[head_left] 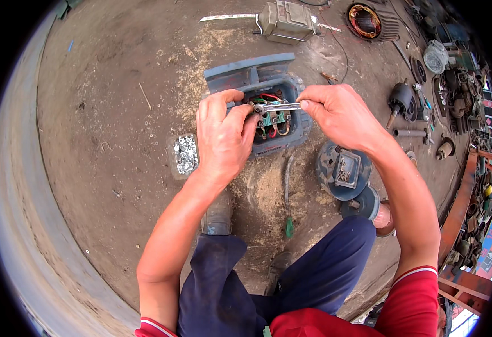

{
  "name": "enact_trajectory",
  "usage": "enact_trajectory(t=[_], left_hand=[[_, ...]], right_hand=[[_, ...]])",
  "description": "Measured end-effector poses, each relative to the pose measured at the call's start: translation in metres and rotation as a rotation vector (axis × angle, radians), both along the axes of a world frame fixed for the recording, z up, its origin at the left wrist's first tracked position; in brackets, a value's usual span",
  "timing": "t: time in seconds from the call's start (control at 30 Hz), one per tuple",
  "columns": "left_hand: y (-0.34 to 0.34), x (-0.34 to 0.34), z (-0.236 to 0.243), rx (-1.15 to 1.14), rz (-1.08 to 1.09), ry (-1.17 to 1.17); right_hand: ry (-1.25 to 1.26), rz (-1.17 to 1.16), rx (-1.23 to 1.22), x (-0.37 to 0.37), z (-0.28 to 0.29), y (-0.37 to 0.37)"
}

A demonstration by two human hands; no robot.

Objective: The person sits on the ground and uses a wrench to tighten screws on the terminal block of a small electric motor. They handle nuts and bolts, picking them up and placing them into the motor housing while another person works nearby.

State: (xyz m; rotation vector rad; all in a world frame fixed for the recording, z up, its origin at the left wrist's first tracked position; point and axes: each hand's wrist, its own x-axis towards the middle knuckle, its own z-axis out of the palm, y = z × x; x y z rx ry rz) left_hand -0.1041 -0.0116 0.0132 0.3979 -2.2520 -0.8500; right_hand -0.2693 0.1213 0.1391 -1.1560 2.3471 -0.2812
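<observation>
My right hand [336,112] pinches the shaft of a metal wrench [282,106], which lies sideways over an open motor terminal box [300,126]. My left hand [226,132] has its thumb and fingers closed at the wrench's other end, over a terminal stud. Inside the blue-grey box sits a green terminal block [274,119] with bolts and nuts, and red, green and pale wires around it. What the left fingertips press on is partly hidden by the hand.
A clear tray of small metal nuts [186,154] lies left. A green-handled screwdriver [288,224] rests on the ground by my feet. To the right, a metal dish [347,168] sits on a blue round part [341,188]. Beyond are a grey motor [288,22] and a wound stator [365,22].
</observation>
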Motion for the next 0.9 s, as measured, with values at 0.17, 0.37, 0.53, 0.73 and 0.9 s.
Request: enact_trajectory(t=[0.17, 0.37, 0.53, 0.73, 0.9], left_hand=[[-0.001, -0.003, -0.001, -0.040, 0.005, 0.008], [-0.010, 0.010, 0.005, -0.032, 0.057, 0.007], [-0.036, 0.039, 0.024, 0.066, 0.209, 0.074], [-0.054, 0.050, 0.056, 0.337, 0.337, 0.304], [-0.058, 0.057, 0.052, 0.387, 0.289, 0.260]], right_hand=[[-0.016, -0.024, 0.097, -0.015, 0.007, -0.021], [-0.362, -0.338, 0.059, 0.005, -0.009, 0.001], [-0.965, -0.780, -0.167, 0.087, -0.045, 0.020], [-1.533, -1.202, -0.929, 0.165, -0.060, -0.080], [-1.253, -0.646, -0.520, 0.177, -0.076, -0.038]])
